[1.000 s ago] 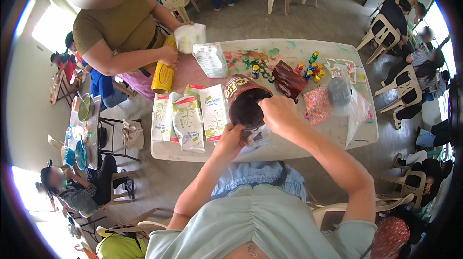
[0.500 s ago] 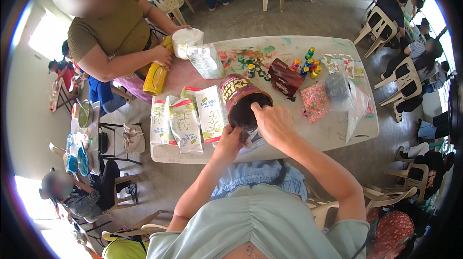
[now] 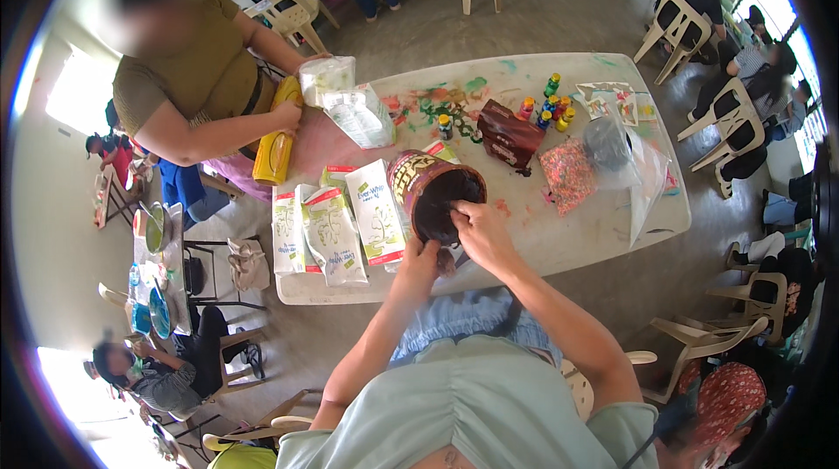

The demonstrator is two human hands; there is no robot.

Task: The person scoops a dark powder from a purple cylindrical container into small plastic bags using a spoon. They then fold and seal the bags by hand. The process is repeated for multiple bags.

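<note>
A brown tub [image 3: 405, 184] with yellow lettering lies tilted near the table's front edge, its wide mouth turned toward me and its inside dark. My left hand [image 3: 420, 261] is closed on the tub's lower rim. Just inside the mouth, the fingers of my right hand [image 3: 482, 231] are bent and pressed together; what they hold, if anything, is hidden. Several white and green cartons [image 3: 376, 214] stand and lean against one another to the left of the tub. Under my hands, part of a clear plastic bag or wrap shows, partly covered.
On the white table [image 3: 559, 237] are a dark brown pouch [image 3: 509, 135], small colour bottles [image 3: 554, 111], a bag of coloured sprinkles [image 3: 568, 176] and clear plastic [image 3: 642, 198]. Across the left corner, a person holds a yellow package [image 3: 278, 141] and a white one [image 3: 328, 78]. Paint-like smears mark the tabletop.
The tub's mouth has tipped a little further toward me, and my right fingers reach deeper into it. The other person's white package has shifted slightly, partly because my view moved.
</note>
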